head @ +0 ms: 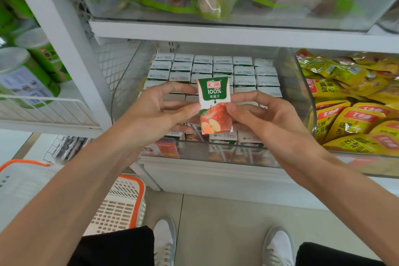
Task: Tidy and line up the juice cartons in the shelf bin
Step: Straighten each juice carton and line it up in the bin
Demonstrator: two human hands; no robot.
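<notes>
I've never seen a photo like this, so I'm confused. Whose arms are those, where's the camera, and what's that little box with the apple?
The camera sits on a person's head and looks down, so you see their own arms and shoes. Their left hand and right hand pinch one apple juice carton between the fingers, its picture facing you. Behind it a clear shelf bin holds rows of the same cartons, seen from above. Yellow snack bags lie to its right.
</notes>
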